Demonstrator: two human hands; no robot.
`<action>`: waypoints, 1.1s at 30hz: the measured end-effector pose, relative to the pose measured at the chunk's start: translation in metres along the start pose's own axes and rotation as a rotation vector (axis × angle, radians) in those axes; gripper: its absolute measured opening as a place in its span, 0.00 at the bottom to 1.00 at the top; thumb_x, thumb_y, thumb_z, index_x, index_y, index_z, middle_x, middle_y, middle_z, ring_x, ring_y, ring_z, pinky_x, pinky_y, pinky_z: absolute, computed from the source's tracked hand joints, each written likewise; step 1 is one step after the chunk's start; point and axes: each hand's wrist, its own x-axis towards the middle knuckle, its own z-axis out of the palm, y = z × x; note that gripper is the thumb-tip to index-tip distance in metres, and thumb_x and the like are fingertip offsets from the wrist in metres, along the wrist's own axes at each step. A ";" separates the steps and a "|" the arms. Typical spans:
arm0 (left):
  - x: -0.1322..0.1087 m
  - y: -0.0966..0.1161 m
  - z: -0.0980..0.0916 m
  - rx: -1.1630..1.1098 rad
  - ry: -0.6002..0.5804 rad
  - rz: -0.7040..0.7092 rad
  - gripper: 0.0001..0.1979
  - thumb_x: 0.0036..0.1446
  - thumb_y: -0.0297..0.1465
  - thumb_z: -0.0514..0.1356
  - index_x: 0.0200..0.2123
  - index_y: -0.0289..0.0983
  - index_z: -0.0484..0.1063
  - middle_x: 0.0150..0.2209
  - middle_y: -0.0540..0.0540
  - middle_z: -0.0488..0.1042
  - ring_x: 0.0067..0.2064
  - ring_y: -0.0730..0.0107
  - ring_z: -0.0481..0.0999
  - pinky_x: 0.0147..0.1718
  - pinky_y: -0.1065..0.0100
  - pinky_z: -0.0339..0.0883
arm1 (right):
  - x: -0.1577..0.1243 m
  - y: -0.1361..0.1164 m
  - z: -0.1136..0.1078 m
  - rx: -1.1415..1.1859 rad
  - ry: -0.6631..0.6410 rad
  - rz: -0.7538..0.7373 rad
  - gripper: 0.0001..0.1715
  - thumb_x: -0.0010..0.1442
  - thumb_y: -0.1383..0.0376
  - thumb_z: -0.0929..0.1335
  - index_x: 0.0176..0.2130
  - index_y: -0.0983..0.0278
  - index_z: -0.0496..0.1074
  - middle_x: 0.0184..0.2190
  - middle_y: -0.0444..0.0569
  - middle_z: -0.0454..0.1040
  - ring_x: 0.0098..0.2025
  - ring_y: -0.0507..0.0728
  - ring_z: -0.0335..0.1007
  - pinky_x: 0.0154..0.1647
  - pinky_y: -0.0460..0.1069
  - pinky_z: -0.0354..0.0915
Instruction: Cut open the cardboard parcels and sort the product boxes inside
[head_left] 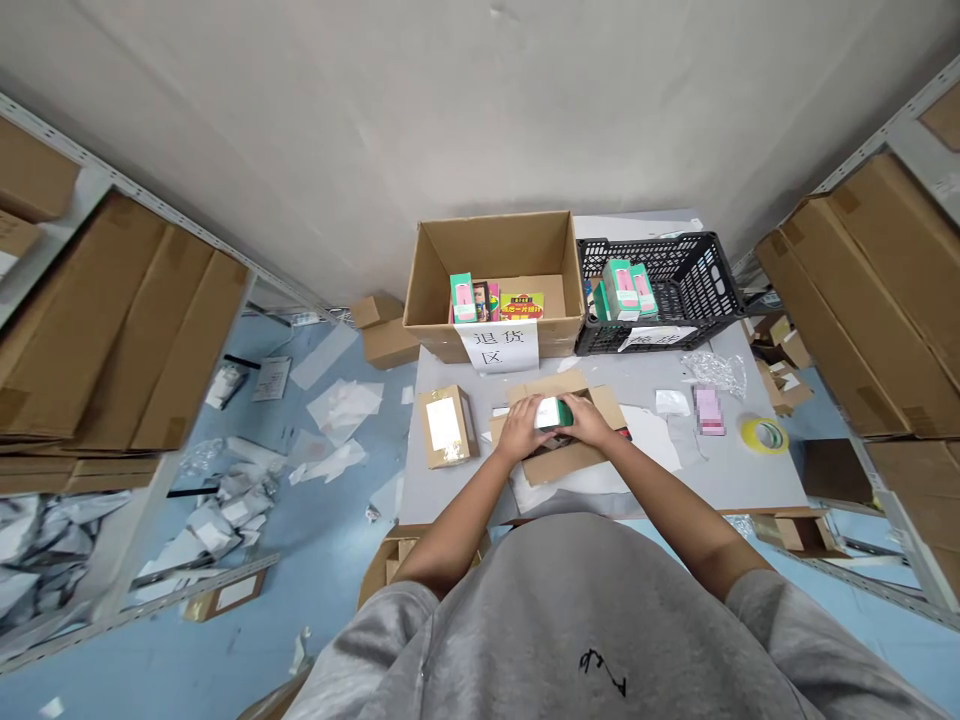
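A small green and white box [553, 413] is held between my two hands, just above an open cardboard carton [561, 464] on the table. My left hand [520, 428] is closed on its left end, and my right hand [586, 421] grips the right end. The carton's flaps are spread outward, and its inside is mostly hidden by my hands. White paper [654, 432] lies partly under the carton. To the left stands a taped cardboard box [448, 427] with a white label.
A large cardboard box [491, 345] and a black plastic crate [660, 339], both holding small boxes, stand at the back of the table. On the right lie a tape roll [764, 435], a pink item [709, 410] and bubble wrap [718, 372]. Shelves with cartons flank both sides.
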 end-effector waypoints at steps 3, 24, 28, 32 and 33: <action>-0.006 -0.009 0.002 -0.009 -0.034 -0.013 0.39 0.68 0.37 0.69 0.77 0.40 0.60 0.69 0.32 0.71 0.70 0.42 0.70 0.70 0.41 0.65 | -0.008 0.009 0.000 0.137 0.037 0.022 0.42 0.59 0.58 0.82 0.68 0.60 0.72 0.65 0.62 0.77 0.65 0.73 0.75 0.67 0.66 0.71; 0.011 0.008 0.005 0.113 -0.134 -0.129 0.57 0.54 0.46 0.79 0.80 0.42 0.58 0.76 0.31 0.63 0.77 0.35 0.61 0.73 0.41 0.54 | -0.028 -0.023 -0.047 0.495 0.295 0.105 0.45 0.51 0.47 0.86 0.60 0.58 0.74 0.58 0.58 0.82 0.60 0.71 0.81 0.63 0.67 0.79; 0.026 0.015 0.000 0.013 -0.162 -0.147 0.52 0.54 0.48 0.79 0.76 0.41 0.64 0.73 0.32 0.69 0.76 0.37 0.64 0.72 0.42 0.54 | -0.024 -0.033 -0.061 0.495 0.309 0.064 0.49 0.52 0.46 0.85 0.64 0.59 0.73 0.59 0.59 0.81 0.62 0.72 0.80 0.63 0.66 0.80; 0.038 0.018 -0.007 -0.073 -0.094 -0.212 0.43 0.53 0.49 0.79 0.67 0.40 0.73 0.68 0.33 0.75 0.72 0.38 0.70 0.72 0.42 0.56 | -0.020 -0.038 -0.072 0.552 0.298 0.068 0.52 0.55 0.45 0.84 0.69 0.58 0.70 0.66 0.60 0.77 0.66 0.71 0.77 0.65 0.65 0.78; 0.039 0.019 -0.008 -0.098 -0.076 -0.210 0.42 0.52 0.50 0.80 0.65 0.40 0.74 0.66 0.34 0.76 0.71 0.38 0.71 0.73 0.42 0.57 | -0.019 -0.039 -0.075 0.561 0.304 0.071 0.54 0.56 0.45 0.83 0.71 0.57 0.68 0.67 0.60 0.76 0.68 0.71 0.76 0.67 0.65 0.76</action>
